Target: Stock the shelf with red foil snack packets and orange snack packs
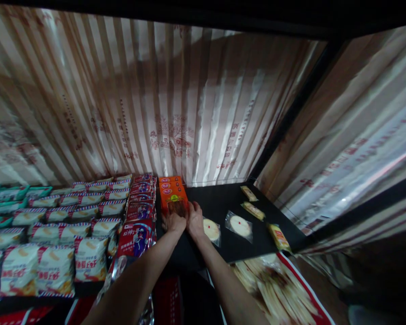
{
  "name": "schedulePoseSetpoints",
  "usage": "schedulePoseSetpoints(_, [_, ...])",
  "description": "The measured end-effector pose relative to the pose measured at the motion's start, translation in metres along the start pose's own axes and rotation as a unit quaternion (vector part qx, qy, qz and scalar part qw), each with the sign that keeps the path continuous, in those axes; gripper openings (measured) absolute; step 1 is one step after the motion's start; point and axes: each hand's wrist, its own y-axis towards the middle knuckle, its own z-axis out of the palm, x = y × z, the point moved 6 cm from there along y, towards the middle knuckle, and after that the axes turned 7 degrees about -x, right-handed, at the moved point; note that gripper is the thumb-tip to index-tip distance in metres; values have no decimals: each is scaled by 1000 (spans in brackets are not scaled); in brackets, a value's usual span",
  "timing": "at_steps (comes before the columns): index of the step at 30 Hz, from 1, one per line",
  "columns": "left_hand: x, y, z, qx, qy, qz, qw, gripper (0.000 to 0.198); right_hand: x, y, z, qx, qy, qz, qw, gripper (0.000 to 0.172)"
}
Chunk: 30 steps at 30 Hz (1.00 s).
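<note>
Near the back edge of the black shelf, orange snack packets [171, 193] lie overlapped in a short row. My left hand [174, 221] rests at the lower left of the nearest packet, its fingers bent over the lower edge. My right hand [195, 218] holds the same packet by its lower right side, the two hands almost touching. Part of the front is covered by the hands. Close on the left runs a row of dark red and purple snack packets [136, 238], overlapping one another.
Several white snack bags [56, 270] stand in rows at left, with green packets [12, 193] beyond. Two round wrapped cakes [240, 225] and small yellow packets [279, 238] lie at right. A printed food picture [277, 289] is at the front. Pleated curtain [176, 90] hangs behind.
</note>
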Motion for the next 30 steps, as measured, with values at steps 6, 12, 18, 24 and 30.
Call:
schedulePoseSetpoints(6, [-5,-19,-1,6,8,26,1000,35,-25,-42,13,-106,130,-57,984,47])
schedulePoseSetpoints(12, [-10,-44,-3,12,4,44,999,40,-59,-33,4,-134,143,-74,978,49])
schedulePoseSetpoints(18, [-15,-88,-9,28,-29,83,996,37,-50,-30,-29,-168,171,-89,967,43])
schedulePoseSetpoints(24, [11,-139,-6,67,-97,99,988,40,-38,-101,-33,-178,283,14,942,33])
schedulePoseSetpoints(30, [92,-190,9,116,-122,177,970,53,-28,-194,-22,-129,352,108,921,29])
